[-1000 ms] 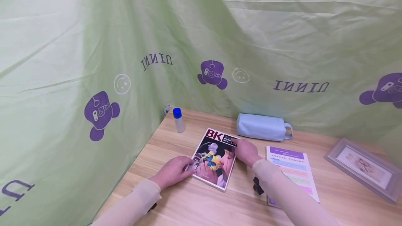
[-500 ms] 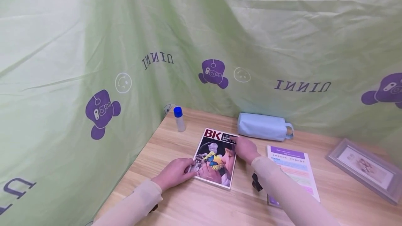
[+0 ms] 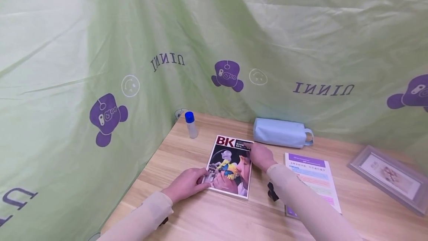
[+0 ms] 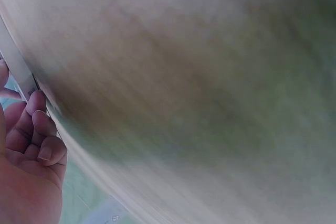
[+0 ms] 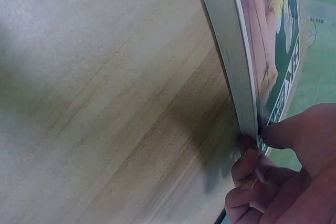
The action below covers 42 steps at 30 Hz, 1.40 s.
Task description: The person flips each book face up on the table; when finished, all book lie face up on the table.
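We found one magazine (image 3: 230, 166) lying flat, cover up, on the wooden bench (image 3: 214, 218), near its left rear corner and close in front of the person. The left hand (image 3: 185, 185) had its fingers curled at the near left corner of the magazine, pinching that edge, as the left wrist view also suggested despite heavy blur. The right hand (image 3: 261, 156) gripped the far right edge, with the thumb on the cover and the fingers (image 5: 247, 163) tucked beneath, as the right wrist view showed plainly. We judged the magazine to be light, thin and flexible, with a glossy cover likely to slip under flat pressure; it should sag if lifted by one corner alone. The sound places to hold it appeared to be two opposite edges, or the bound spine, with the thumb above and the fingers below. It did not look fragile, though the cover and corners could crease. Counted on the bench otherwise: one small clear bottle with a blue cap (image 3: 191, 124) near the rear left, one pale blue pouch (image 3: 279, 133) just behind the magazine, one printed leaflet (image 3: 312, 176) to its right, and one framed picture (image 3: 389, 179) lying well apart at the far right. A green printed cloth (image 3: 100, 47) hung behind and to the left.
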Each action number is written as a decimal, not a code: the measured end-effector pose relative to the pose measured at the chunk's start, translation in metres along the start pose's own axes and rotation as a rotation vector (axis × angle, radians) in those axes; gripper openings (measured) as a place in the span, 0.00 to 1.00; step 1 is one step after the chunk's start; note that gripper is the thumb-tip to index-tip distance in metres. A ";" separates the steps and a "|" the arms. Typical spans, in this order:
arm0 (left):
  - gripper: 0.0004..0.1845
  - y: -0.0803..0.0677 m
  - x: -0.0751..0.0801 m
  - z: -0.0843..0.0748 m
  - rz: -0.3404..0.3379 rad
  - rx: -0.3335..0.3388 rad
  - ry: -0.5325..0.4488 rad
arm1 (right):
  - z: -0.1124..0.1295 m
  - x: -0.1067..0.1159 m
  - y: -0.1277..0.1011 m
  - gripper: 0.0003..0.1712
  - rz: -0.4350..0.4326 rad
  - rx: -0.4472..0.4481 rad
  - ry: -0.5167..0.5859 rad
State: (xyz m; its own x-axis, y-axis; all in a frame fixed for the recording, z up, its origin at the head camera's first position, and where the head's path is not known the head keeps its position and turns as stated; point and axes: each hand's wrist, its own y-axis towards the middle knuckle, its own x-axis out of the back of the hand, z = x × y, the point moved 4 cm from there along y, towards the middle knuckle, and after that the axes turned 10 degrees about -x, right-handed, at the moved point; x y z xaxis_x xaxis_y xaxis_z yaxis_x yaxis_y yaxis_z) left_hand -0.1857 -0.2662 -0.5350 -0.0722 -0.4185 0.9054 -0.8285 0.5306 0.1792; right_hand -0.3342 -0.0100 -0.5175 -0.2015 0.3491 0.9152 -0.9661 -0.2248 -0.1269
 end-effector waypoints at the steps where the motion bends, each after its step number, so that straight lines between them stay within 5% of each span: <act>1: 0.15 0.000 0.000 0.000 -0.003 -0.004 0.003 | 0.000 0.000 0.000 0.30 -0.002 0.000 -0.001; 19: 0.14 0.004 -0.004 0.005 0.002 -0.014 0.049 | -0.010 -0.006 -0.007 0.29 -0.036 0.029 0.035; 27: 0.08 0.006 -0.004 -0.001 -0.056 -0.078 0.214 | -0.015 -0.003 -0.015 0.22 -0.120 0.062 0.123; 32: 0.05 0.030 -0.011 -0.017 -0.115 -0.135 0.218 | -0.044 0.022 -0.030 0.04 -0.202 0.078 0.138; 37: 0.08 0.057 -0.020 -0.034 -0.127 -0.144 0.182 | -0.084 0.041 -0.043 0.03 -0.224 0.096 0.136; 42: 0.11 0.088 -0.034 -0.061 -0.117 -0.243 0.187 | -0.131 0.055 -0.059 0.02 -0.208 0.074 0.143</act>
State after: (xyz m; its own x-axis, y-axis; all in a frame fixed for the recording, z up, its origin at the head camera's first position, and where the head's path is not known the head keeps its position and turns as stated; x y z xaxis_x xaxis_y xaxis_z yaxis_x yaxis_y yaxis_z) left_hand -0.2225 -0.1603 -0.5270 0.1373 -0.3564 0.9242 -0.6667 0.6568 0.3523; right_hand -0.3091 0.1418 -0.5094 -0.0259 0.5185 0.8547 -0.9757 -0.1994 0.0913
